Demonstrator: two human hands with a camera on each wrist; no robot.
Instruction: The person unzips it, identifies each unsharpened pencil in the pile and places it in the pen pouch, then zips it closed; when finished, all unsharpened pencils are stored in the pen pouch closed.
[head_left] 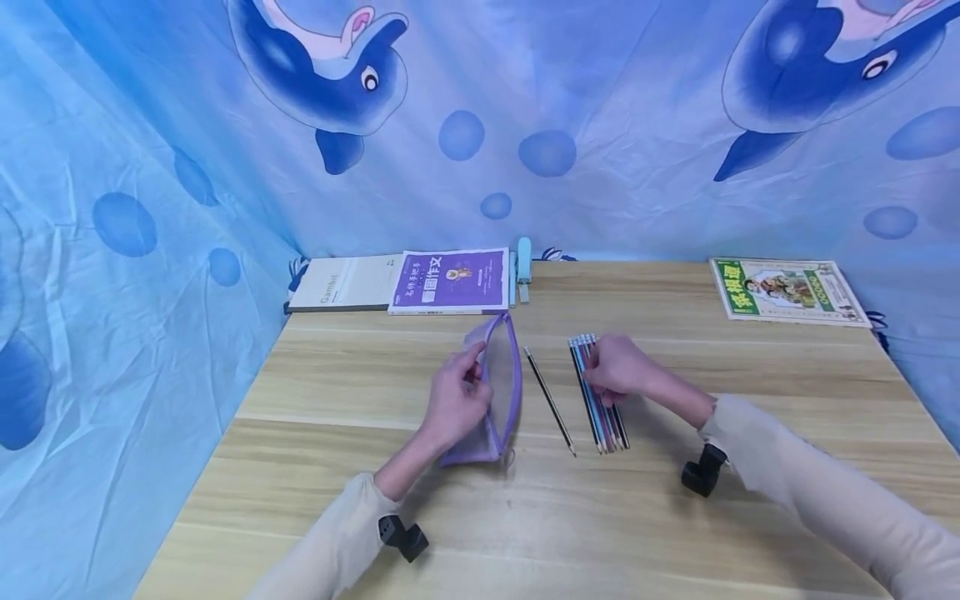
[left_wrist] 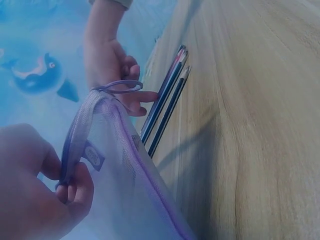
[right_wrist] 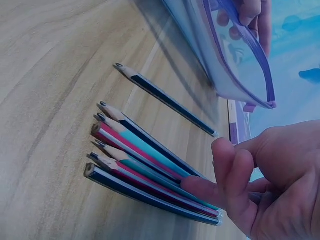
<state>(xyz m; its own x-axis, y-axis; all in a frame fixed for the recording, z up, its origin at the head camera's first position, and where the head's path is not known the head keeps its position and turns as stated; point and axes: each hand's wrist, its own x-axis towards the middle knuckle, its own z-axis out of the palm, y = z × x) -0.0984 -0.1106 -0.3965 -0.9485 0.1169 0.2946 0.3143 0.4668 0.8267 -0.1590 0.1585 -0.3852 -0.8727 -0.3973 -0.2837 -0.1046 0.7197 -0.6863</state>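
My left hand (head_left: 457, 402) pinches the zip edge of a purple mesh pencil pouch (head_left: 502, 379) between thumb and fingers. The pouch's mouth gapes toward the right, and a small label tag (left_wrist: 93, 156) shows near the pinch in the left wrist view. Right of the pouch, one dark striped pencil (head_left: 550, 402) lies by itself. Farther right is a row of several pencils (right_wrist: 145, 165), dark, red and light blue, side by side. Over this row is my right hand (head_left: 621, 367); one extended finger (right_wrist: 200, 190) touches the pencils while the others bend.
Along the back edge lie a pale notebook (head_left: 345, 283), a purple book (head_left: 450, 282) and a light-blue object (head_left: 524, 260). A green-bordered booklet (head_left: 787, 292) lies at the back right. Dolphin-printed cloth (head_left: 480, 100) hangs behind the wooden table (head_left: 570, 533).
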